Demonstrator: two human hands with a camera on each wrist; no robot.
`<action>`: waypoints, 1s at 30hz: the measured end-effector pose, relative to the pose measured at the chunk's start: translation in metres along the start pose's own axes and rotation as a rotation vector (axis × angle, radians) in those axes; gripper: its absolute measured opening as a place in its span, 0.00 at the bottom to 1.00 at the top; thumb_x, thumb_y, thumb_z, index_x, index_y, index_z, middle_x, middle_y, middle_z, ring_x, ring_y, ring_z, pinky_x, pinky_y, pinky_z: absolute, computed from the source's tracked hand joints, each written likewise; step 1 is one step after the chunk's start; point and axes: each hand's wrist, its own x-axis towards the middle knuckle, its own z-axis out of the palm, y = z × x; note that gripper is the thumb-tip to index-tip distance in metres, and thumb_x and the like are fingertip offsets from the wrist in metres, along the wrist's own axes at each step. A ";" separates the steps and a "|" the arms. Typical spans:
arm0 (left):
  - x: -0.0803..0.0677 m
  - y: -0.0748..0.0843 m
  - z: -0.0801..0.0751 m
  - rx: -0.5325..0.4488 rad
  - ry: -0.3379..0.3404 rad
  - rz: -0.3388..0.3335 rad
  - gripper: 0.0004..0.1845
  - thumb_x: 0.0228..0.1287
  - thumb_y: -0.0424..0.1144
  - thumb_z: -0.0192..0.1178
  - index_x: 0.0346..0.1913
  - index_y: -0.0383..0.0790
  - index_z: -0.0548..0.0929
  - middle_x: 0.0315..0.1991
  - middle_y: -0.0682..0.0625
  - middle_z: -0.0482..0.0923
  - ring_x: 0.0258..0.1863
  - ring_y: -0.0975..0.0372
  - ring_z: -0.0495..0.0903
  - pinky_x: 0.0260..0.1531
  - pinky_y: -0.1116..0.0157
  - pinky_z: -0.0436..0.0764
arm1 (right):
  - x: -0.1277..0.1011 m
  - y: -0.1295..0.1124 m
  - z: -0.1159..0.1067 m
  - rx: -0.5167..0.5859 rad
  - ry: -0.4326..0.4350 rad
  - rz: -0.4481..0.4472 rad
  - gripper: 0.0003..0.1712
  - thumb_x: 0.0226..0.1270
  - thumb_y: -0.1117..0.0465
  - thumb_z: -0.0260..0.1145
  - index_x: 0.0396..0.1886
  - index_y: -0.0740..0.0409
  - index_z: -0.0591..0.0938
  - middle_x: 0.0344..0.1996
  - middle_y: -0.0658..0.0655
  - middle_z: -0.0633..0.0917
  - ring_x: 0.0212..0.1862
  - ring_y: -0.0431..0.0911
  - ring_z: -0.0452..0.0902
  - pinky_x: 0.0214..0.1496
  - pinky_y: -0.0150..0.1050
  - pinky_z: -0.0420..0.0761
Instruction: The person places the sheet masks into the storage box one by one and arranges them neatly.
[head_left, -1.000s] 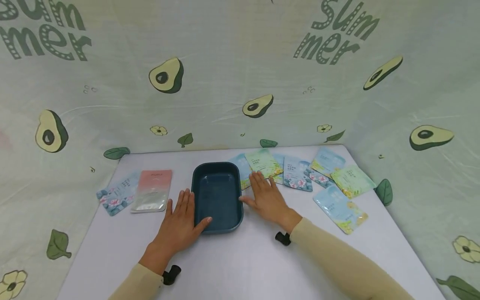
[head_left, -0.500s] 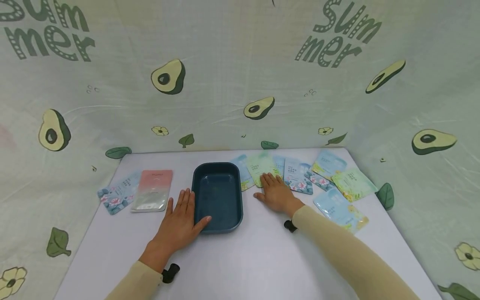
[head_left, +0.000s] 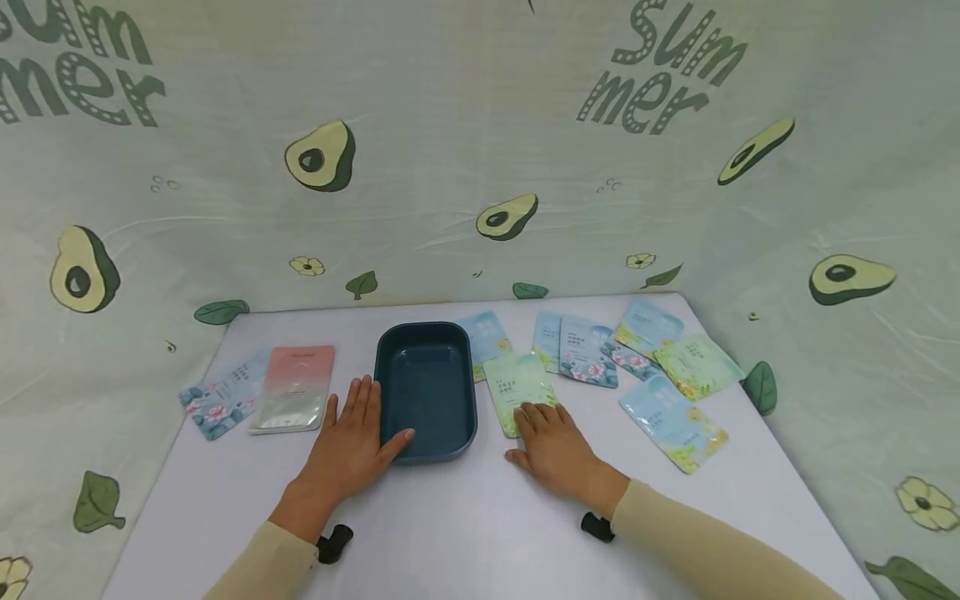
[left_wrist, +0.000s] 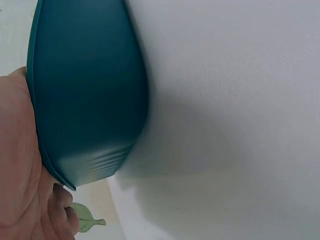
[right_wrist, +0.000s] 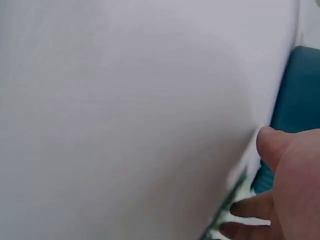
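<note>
A dark blue rectangular plastic tub (head_left: pixel 426 408) stands on the white table. My left hand (head_left: pixel 347 446) rests along its left side, fingers straight and thumb over the near-left rim. In the left wrist view, the palm lies against the rim of the tub (left_wrist: pixel 90 85). My right hand (head_left: pixel 557 450) lies to the right of the tub, its fingertips pressing on the near part of a green sheet-mask packet (head_left: pixel 517 379). That packet lies flat and slightly tilted. In the right wrist view, the thumb (right_wrist: pixel 272 145) is apart from the fingers, and a sliver of the packet shows beneath them.
Behind the green packet lies a blue packet (head_left: pixel 487 337). Further right are several more packets, among them a blue flowered one (head_left: pixel 587 350), another green one (head_left: pixel 699 367) and a light blue one (head_left: pixel 675 425). Left of the tub lie a pink-and-silver packet (head_left: pixel 296 387) and a blue flowered packet (head_left: pixel 228 396).
My right hand has left the tub's right side, come down onto the green packet and slid it toward me, off the other packets. The left hand stays at the tub.
</note>
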 end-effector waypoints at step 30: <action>0.000 0.000 0.001 -0.043 -0.003 -0.003 0.57 0.75 0.73 0.48 0.83 0.26 0.48 0.86 0.33 0.43 0.86 0.40 0.41 0.81 0.35 0.41 | 0.075 0.081 -0.020 0.005 0.149 0.024 0.58 0.47 0.29 0.83 0.67 0.61 0.73 0.72 0.66 0.68 0.69 0.65 0.65 0.69 0.63 0.69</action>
